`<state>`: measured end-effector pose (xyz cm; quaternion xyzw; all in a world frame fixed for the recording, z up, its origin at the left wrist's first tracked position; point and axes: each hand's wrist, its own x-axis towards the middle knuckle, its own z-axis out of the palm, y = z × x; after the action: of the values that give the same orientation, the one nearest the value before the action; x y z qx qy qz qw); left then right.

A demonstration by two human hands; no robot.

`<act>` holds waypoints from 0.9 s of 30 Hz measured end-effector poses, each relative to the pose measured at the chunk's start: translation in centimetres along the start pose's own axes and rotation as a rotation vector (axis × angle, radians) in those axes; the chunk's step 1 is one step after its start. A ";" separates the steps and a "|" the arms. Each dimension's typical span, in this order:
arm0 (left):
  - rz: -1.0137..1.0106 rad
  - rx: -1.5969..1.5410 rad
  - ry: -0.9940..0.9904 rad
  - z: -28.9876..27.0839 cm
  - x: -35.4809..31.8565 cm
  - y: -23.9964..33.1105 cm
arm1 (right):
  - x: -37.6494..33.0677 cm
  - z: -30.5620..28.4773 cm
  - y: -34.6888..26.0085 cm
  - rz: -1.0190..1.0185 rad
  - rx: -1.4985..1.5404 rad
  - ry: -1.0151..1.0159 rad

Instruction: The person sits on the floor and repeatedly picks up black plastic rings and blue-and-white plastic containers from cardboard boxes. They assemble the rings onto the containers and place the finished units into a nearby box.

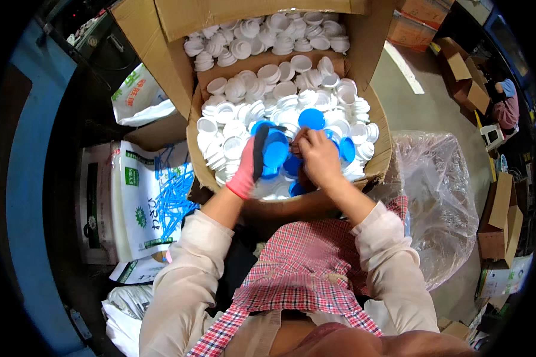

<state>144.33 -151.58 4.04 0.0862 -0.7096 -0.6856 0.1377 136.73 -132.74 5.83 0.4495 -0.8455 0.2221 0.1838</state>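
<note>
In front of me a cardboard box (198, 169) is heaped with white round plastic caps (233, 147). My left hand (250, 168) wears a pink glove with black fingers and is closed on a blue cap (275, 153) above the heap. Close beside it, my bare right hand (320, 159) has its fingers bent and pressed together; whatever they pinch is hidden. A loose blue cap (311, 119) lies just beyond the right fingertips, and another blue cap (347, 149) rests to the right of that hand. Several more blue pieces show between and under my hands.
Blue thin plastic strips (174, 193) lie on a white printed sack (138, 190) at the left. A clear plastic bag (438, 202) stands right of the box. Open cartons (501, 220) line the far right, where another person (506, 107) is partly visible.
</note>
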 end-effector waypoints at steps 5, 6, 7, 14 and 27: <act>0.045 0.664 -0.014 -6.4 4.3 -1.9 | 0.1 -0.4 0.4 0.150 0.254 -0.050; -0.025 0.718 0.003 -6.9 5.8 -2.9 | 0.4 -0.2 0.4 0.148 0.255 -0.049; -0.077 0.868 -0.004 -6.2 7.2 -3.4 | 0.4 -0.2 0.7 0.149 0.245 -0.046; -0.014 1.426 -0.219 -5.6 12.8 -9.9 | -0.8 -1.0 2.2 0.141 0.297 -0.106; 0.236 0.859 0.037 -3.4 7.4 2.4 | -0.2 -2.3 3.5 0.334 0.594 0.224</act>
<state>138.58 -156.95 7.12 0.0664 -0.9325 -0.3064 0.1794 134.19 -129.61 6.94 0.3117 -0.7805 0.5331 0.0977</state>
